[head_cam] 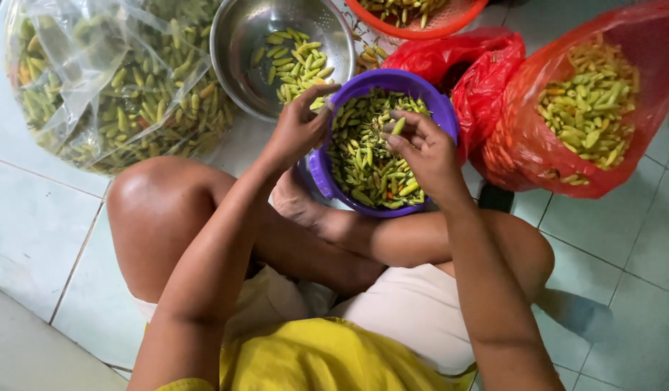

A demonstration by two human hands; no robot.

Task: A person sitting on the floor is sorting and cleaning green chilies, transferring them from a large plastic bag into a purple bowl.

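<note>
I sit cross-legged on a tiled floor with a purple bowl [442, 108] full of small green chillies [367, 163] propped on my legs. My left hand [300, 124] rests at the bowl's left rim, fingers pinched on a pale chilli [320, 103]. My right hand [423, 148] hovers over the bowl's right side and holds a green chilli [398, 125] between thumb and fingertips.
A steel bowl [240, 43] with a few chillies stands behind the purple one. A clear plastic bag [110, 80] of chillies lies at the back left. Red plastic bags [588, 108] of chillies sit to the right, an orange basket [421, 22] at the top.
</note>
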